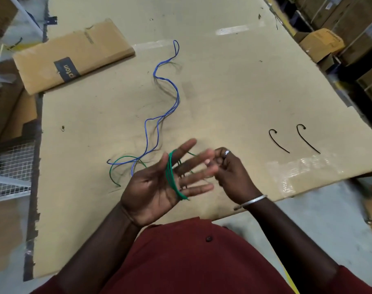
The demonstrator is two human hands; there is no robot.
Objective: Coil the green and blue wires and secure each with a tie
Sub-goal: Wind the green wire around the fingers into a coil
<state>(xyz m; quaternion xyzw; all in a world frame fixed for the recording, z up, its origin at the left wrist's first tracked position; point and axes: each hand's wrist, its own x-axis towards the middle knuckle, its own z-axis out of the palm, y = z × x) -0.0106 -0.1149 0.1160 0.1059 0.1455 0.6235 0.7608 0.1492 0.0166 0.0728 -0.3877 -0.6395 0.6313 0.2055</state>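
Note:
My left hand is held palm up with its fingers spread, and the green wire is wound in several turns around those fingers. A loose green tail trails left onto the cardboard. My right hand is closed at the left fingertips, pinching the green wire there. The blue wire lies uncoiled, snaking from near my left hand up toward the far middle of the cardboard-covered table. Two black ties lie side by side at the right.
A flattened cardboard box lies at the far left of the table. Stacked cartons stand along the right edge. A wire mesh shelf sits off the table at the left.

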